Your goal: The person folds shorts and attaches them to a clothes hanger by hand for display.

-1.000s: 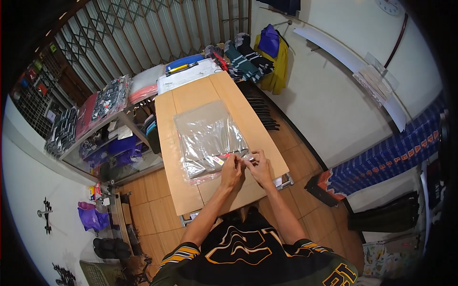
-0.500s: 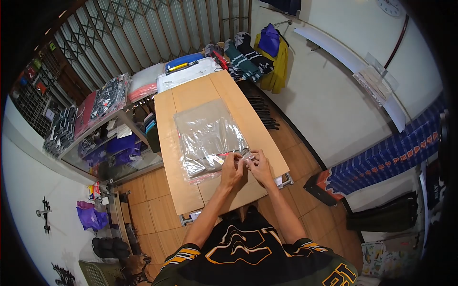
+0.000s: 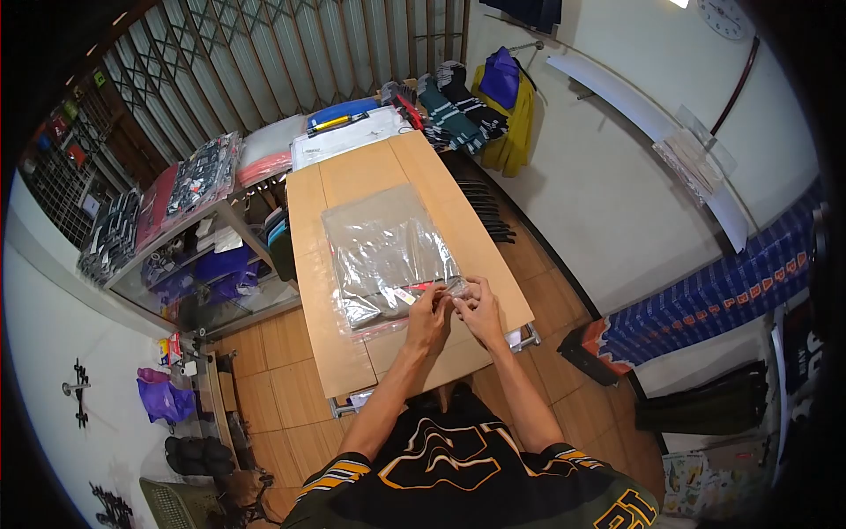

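A clear plastic bag (image 3: 388, 247) with a folded grey-brown garment inside lies flat on the wooden table (image 3: 489, 256). Both my hands are at its near right corner. My left hand (image 3: 427, 319) is closed, its fingertips pinching the bag's edge. Beside it, my right hand (image 3: 480, 310) is closed as well, gripping the bunched plastic of the same corner. A small red and white label shows through the plastic close to my left fingers. The bag's near edge has a reddish strip along it.
A glass display case (image 3: 194, 264) with stacked packaged clothes stands left of the table. A yellow-handled tool (image 3: 337, 122) lies on white packages at the far end. Tall blue patterned boxes (image 3: 714, 304) lean at the right. Gloves and a yellow garment (image 3: 508, 123) hang behind.
My fingers have shifted slightly at the bag's corner, and more clear plastic shows raised between them. The bag itself stays in the same place on the table.
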`<action>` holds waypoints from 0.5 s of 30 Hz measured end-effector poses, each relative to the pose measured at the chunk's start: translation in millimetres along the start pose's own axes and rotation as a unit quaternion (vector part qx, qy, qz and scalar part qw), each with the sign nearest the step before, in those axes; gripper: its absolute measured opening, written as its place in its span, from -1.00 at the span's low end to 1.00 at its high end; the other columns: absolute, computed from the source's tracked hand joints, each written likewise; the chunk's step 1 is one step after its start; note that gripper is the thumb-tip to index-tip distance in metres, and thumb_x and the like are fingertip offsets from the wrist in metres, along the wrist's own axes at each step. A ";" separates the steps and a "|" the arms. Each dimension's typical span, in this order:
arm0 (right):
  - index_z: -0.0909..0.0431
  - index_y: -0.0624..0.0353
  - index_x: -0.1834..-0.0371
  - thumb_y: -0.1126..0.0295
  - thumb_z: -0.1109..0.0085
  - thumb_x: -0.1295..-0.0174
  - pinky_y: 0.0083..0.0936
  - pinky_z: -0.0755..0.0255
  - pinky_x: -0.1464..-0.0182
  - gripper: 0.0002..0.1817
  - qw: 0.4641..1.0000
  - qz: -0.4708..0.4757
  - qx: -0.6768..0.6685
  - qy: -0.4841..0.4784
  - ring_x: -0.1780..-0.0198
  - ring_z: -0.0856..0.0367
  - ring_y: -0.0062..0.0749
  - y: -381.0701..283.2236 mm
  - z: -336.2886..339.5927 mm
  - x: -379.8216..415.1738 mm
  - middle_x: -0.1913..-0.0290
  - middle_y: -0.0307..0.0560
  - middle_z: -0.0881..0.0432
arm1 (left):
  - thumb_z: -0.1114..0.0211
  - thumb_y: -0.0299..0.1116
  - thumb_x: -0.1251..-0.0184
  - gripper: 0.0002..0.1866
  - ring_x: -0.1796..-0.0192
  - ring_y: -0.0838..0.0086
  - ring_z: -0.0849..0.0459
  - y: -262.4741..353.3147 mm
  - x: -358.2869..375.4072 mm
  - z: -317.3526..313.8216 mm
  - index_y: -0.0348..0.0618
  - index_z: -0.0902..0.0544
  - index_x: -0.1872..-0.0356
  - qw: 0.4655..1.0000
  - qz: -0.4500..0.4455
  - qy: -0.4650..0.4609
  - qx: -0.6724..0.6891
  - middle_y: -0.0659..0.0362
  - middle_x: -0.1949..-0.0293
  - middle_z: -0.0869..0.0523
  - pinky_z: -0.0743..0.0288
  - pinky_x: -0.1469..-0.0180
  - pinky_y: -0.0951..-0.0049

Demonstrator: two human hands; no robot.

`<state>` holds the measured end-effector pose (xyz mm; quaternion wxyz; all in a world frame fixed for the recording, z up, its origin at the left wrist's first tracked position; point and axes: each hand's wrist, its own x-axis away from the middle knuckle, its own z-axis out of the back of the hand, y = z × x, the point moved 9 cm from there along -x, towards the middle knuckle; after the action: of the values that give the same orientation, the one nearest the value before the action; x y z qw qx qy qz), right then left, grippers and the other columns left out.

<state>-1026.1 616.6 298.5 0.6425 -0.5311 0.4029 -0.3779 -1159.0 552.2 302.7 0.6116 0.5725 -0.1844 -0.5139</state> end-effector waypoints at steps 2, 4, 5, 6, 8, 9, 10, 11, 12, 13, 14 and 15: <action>-0.30 0.31 -0.19 0.65 -0.23 -0.26 -0.70 -0.48 0.46 -0.54 1.000 -0.006 -0.012 0.002 0.42 -0.62 -0.65 0.8 -0.2 0.1 0.30 -0.14 -0.66 | -0.32 -0.54 -0.37 -0.75 0.20 0.34 -0.79 2.3 0.2 1.3 -0.24 -0.57 -0.03 1.000 0.005 0.001 0.002 -0.02 0.25 -0.78 -0.64 0.16 0.40; -0.31 0.30 -0.16 0.68 -0.21 -0.26 -0.71 -0.45 0.50 -0.57 1.000 -0.005 -0.023 0.002 0.44 -0.60 -0.67 1.4 -0.9 -0.6 0.31 -0.15 -0.65 | -0.32 -0.53 -0.37 -0.75 0.19 0.33 -0.80 -0.2 0.4 0.9 -0.24 -0.57 -0.03 1.000 0.009 0.003 0.005 -0.02 0.24 -0.79 -0.64 0.15 0.39; -0.31 0.30 -0.16 0.68 -0.21 -0.26 -0.71 -0.45 0.50 -0.57 1.000 -0.005 -0.023 0.002 0.44 -0.60 -0.67 1.8 -1.3 -0.7 0.31 -0.15 -0.65 | -0.32 -0.54 -0.37 -0.76 0.19 0.34 -0.80 0.3 0.1 2.5 -0.24 -0.57 -0.02 1.000 0.002 0.017 0.009 -0.02 0.25 -0.79 -0.64 0.15 0.40; -0.31 0.30 -0.14 0.68 -0.21 -0.25 -0.70 -0.44 0.50 -0.58 1.000 0.002 -0.027 0.005 0.45 -0.59 -0.67 2.3 -1.1 -1.1 0.32 -0.15 -0.65 | -0.32 -0.54 -0.37 -0.77 0.20 0.34 -0.80 1.6 0.1 4.3 -0.25 -0.58 -0.01 0.999 -0.006 0.032 0.013 -0.01 0.25 -0.79 -0.64 0.15 0.40; -0.31 0.30 -0.13 0.68 -0.21 -0.25 -0.70 -0.43 0.51 -0.58 0.999 0.009 -0.032 0.007 0.46 -0.58 -0.68 4.4 -1.1 -1.7 0.32 -0.15 -0.64 | -0.32 -0.55 -0.37 -0.78 0.20 0.36 -0.80 1.3 0.6 5.0 -0.26 -0.58 0.00 0.999 -0.005 0.040 0.016 -0.01 0.26 -0.79 -0.64 0.16 0.41; -0.31 0.30 -0.12 0.66 -0.22 -0.24 -0.70 -0.42 0.52 -0.58 1.000 0.005 -0.020 0.013 0.46 -0.58 -0.68 6.4 0.0 -1.6 0.33 -0.14 -0.65 | -0.32 -0.56 -0.37 -0.79 0.20 0.37 -0.80 0.7 1.2 5.6 -0.26 -0.59 0.02 0.999 -0.004 0.047 0.019 0.00 0.26 -0.79 -0.64 0.16 0.42; -0.30 0.30 -0.12 0.65 -0.22 -0.24 -0.70 -0.41 0.52 -0.58 1.000 0.001 -0.009 0.019 0.47 -0.58 -0.67 8.5 1.2 -1.3 0.33 -0.13 -0.65 | -0.32 -0.56 -0.37 -0.79 0.20 0.37 -0.80 0.1 1.5 5.3 -0.26 -0.59 0.02 0.999 -0.004 0.047 0.019 0.00 0.26 -0.79 -0.64 0.16 0.42; -0.30 0.30 -0.12 0.65 -0.22 -0.24 -0.70 -0.41 0.52 -0.58 1.000 0.001 -0.009 0.020 0.47 -0.58 -0.67 9.6 0.8 -2.0 0.33 -0.13 -0.65 | -0.32 -0.56 -0.37 -0.80 0.21 0.39 -0.79 1.1 1.0 5.0 -0.27 -0.59 0.03 0.999 -0.013 0.042 0.009 0.01 0.27 -0.79 -0.64 0.17 0.44; -0.30 0.31 -0.12 0.63 -0.23 -0.24 -0.69 -0.41 0.54 -0.58 0.999 0.008 0.008 0.032 0.48 -0.58 -0.66 9.1 1.8 -2.7 0.34 -0.12 -0.66 | -0.32 -0.57 -0.36 -0.80 0.21 0.41 -0.79 3.2 0.5 4.9 -0.28 -0.59 0.04 0.999 -0.022 0.038 -0.002 0.02 0.27 -0.79 -0.64 0.18 0.45; -0.30 0.31 -0.13 0.61 -0.23 -0.24 -0.68 -0.40 0.55 -0.57 0.999 0.014 0.025 0.043 0.50 -0.58 -0.66 8.7 3.0 -2.7 0.36 -0.11 -0.66 | -0.32 -0.57 -0.36 -0.80 0.21 0.41 -0.79 3.8 0.5 4.8 -0.28 -0.59 0.04 0.999 -0.022 0.038 -0.003 0.02 0.27 -0.79 -0.64 0.18 0.45; -0.30 0.31 -0.13 0.61 -0.23 -0.24 -0.68 -0.40 0.55 -0.57 0.999 0.013 0.024 0.043 0.50 -0.58 -0.66 9.5 2.5 -2.9 0.36 -0.11 -0.66 | -0.33 -0.57 -0.36 -0.80 0.22 0.42 -0.79 6.3 0.3 4.1 -0.28 -0.59 0.03 0.999 -0.032 0.036 -0.006 0.02 0.28 -0.79 -0.64 0.19 0.46; -0.30 0.33 -0.13 0.60 -0.23 -0.24 -0.67 -0.39 0.57 -0.57 0.998 -0.007 0.008 0.054 0.52 -0.58 -0.64 10.2 3.5 -2.9 0.37 -0.10 -0.67 | -0.33 -0.58 -0.35 -0.79 0.23 0.43 -0.78 7.6 0.5 3.5 -0.28 -0.59 0.03 0.999 -0.041 0.035 -0.009 0.03 0.29 -0.79 -0.64 0.20 0.48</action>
<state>-1023.4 622.1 289.2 0.6217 -0.5072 0.4302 -0.4137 -1158.5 548.6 310.3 0.6012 0.5917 -0.1348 -0.5199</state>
